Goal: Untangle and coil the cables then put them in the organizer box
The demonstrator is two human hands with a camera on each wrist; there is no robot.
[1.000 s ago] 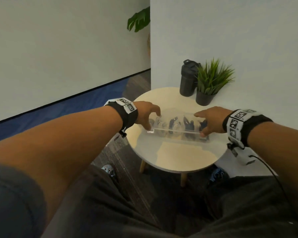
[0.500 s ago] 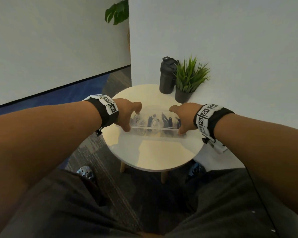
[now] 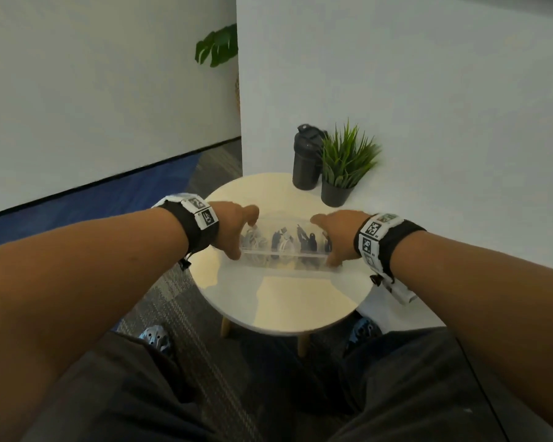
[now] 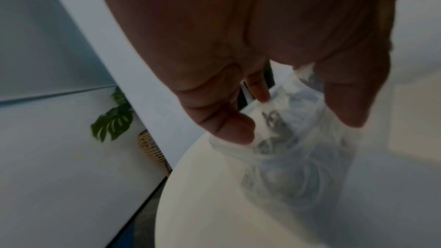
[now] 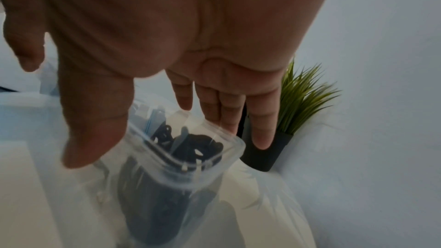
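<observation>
A: Hands first. Left hand (image 3: 233, 229) is reaching forward over the table (image 3: 284, 301), wrist band up, fingers bending down round the left end of the box (image 3: 284, 258). Thumb is sitting on the near side, fingers on the far side.

B: Left wrist view is agreeing: fingertips (image 4: 235, 133) are pressing the clear wall of the box (image 4: 298, 157), thumb opposite. Holding, then. Right hand?

A: Right hand (image 3: 339, 234) is mirroring it at the right end, forearm stretching in from the right. In the right wrist view the thumb (image 5: 95, 125) is coming down on the near side of the box (image 5: 214, 156), the other fingers are lying nearly straight against the far rim. Gripping between thumb and fingers.

B: Where is the box sitting?

A: Middle of the round table, between the two hands. Cannot tell whether it is resting on the top or hanging just above it.

B: Cables?

A: Cables (image 3: 281, 242) are lying inside the box, white ones toward the left end, black ones (image 5: 190, 142) toward the right. Blurry, so I am not counting them.

B: Anything else?

A: Bottle (image 3: 307, 157) and a potted plant (image 3: 342, 167) are standing side by side at the far edge of the table, well apart from the box. Person is sitting, knees showing below.
</observation>
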